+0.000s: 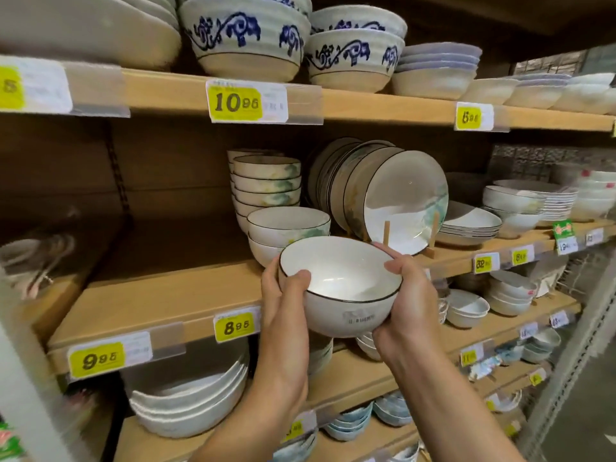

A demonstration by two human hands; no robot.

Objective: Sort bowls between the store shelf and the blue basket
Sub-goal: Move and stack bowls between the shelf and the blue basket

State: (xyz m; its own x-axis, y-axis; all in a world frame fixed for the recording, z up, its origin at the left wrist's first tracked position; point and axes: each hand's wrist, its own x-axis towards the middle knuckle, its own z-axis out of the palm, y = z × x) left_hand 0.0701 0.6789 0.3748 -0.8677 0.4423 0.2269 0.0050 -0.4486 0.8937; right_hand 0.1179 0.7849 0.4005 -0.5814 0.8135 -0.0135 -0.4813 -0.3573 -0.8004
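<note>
A white bowl (340, 285) with a thin dark rim and a barcode sticker is held in front of the middle wooden shelf (160, 295). My left hand (286, 301) grips its left side, thumb over the rim. My right hand (410, 295) grips its right side, thumb on the rim. Just behind it two matching bowls (286, 228) sit stacked on the shelf. The blue basket is not in view.
A taller stack of green-tinted bowls (266, 181) and upright plates (400, 198) on a wooden rack stand behind. Blue-patterned bowls (243, 35) fill the top shelf. More white bowls (190, 401) lie on lower shelves. Yellow price tags (235, 103) line the shelf edges.
</note>
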